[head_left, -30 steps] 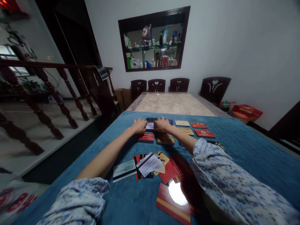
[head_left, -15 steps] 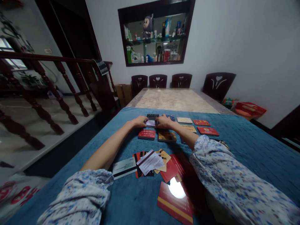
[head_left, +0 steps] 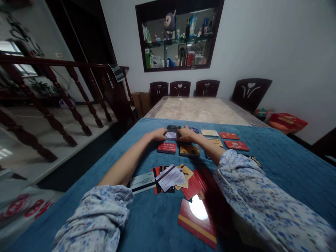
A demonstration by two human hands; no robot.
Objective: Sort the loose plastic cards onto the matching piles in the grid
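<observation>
A stack of pale lilac cards (head_left: 171, 135) lies on the blue cloth between my two hands. My left hand (head_left: 159, 134) closes on its left side with bent fingers. My right hand (head_left: 185, 134) grips the opposite side, its fingertips partly hidden. Just behind is a black card stack (head_left: 174, 127), and a blue stack (head_left: 193, 129) shows past my right hand. Nearer to me sit a red stack (head_left: 167, 148) and a gold-brown stack (head_left: 189, 151). Closer still, loose cards fan out, with a lilac striped card (head_left: 169, 177) on top.
Right of my hands stand a cream stack (head_left: 209, 133), a yellow stack (head_left: 215, 142) and red stacks (head_left: 236, 145). A silver card (head_left: 143, 182) and a glossy red-and-gold piece (head_left: 197, 224) lie nearer. Chairs (head_left: 207, 88) line the table's far end.
The camera view has shifted slightly, so everything appears a little further right. Both hands stay at the lilac stack, and the other cards keep their places.
</observation>
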